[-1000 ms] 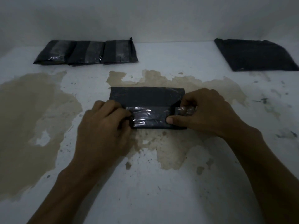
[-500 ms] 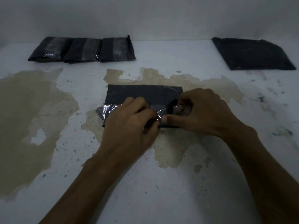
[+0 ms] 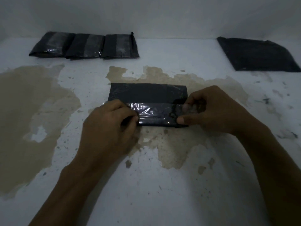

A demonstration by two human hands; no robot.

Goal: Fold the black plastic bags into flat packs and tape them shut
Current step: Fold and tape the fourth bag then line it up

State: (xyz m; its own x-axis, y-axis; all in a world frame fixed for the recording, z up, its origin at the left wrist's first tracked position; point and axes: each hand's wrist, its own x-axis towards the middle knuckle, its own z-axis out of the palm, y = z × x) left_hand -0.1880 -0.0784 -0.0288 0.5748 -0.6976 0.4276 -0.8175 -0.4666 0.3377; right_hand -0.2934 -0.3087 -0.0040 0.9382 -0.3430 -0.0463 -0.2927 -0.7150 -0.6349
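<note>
On the stained white bench, the taping step is underway: the left hand presses the clear shiny tape strip onto the folded black plastic bag pack while the right hand pinches the strip's right end, which next needs wrapping under and smoothing.

I see bare stained table in front of my wrists and out to the left. Three taped packs line the far left edge against the wall, and a flat pile of black bags blocks the far right corner; between them looks passable, though it's dim.
</note>
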